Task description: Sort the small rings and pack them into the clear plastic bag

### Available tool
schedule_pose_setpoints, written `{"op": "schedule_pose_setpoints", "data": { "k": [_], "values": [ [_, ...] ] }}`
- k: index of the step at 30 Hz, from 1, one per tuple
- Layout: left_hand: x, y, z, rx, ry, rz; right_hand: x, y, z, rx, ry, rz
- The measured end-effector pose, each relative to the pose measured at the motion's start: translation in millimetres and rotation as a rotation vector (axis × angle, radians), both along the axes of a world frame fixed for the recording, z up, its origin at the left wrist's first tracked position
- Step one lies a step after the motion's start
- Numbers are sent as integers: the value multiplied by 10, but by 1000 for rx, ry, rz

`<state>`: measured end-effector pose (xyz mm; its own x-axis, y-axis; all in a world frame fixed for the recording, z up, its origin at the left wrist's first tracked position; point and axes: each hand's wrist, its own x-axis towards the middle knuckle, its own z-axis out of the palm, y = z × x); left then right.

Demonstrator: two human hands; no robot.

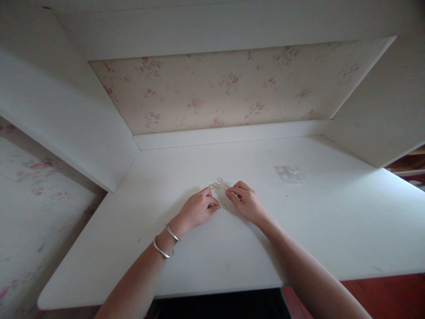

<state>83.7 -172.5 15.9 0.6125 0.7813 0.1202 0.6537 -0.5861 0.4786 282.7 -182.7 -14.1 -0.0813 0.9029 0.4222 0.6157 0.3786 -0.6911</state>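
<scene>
Several small thin rings [217,186], pale green and whitish, lie in a loose cluster on the white desk [199,248], between and just beyond my hands. My left hand [197,208], with two silver bangles [162,250] at the wrist, has thumb and forefinger pinched low over the desk. What the pinch holds, if anything, is too small to make out. A single ring [225,206] lies right beside those fingertips. My right hand [245,201] is also pinched, its fingertips on a small pale green ring [227,188] at the cluster's right side.
A clear plastic bag [289,174] lies flat to the right of my hands. White side panels [89,119] and a low back ledge [229,133] close off the desk, with flowered wallpaper [206,93] behind. The front edge runs close to my body.
</scene>
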Motion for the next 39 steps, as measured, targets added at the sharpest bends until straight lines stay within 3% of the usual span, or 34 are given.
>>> {"op": "schedule_pose_setpoints", "data": {
  "k": [7, 14, 22, 39],
  "values": [
    [-26, 54, 14, -55, -52, -1, 3, -6, 1, 10, -36, 19],
    [-284, 345, -37, -210, -329, 357, -41, 74, -114, -67, -222, -1],
    [-372, 439, -217, -346, -479, 504, -124, 223, -159, -119, -342, -48],
    [-341, 445, -258, -348, -487, 460, -150, 240, -157, -126, -351, -41]
  ]
}}
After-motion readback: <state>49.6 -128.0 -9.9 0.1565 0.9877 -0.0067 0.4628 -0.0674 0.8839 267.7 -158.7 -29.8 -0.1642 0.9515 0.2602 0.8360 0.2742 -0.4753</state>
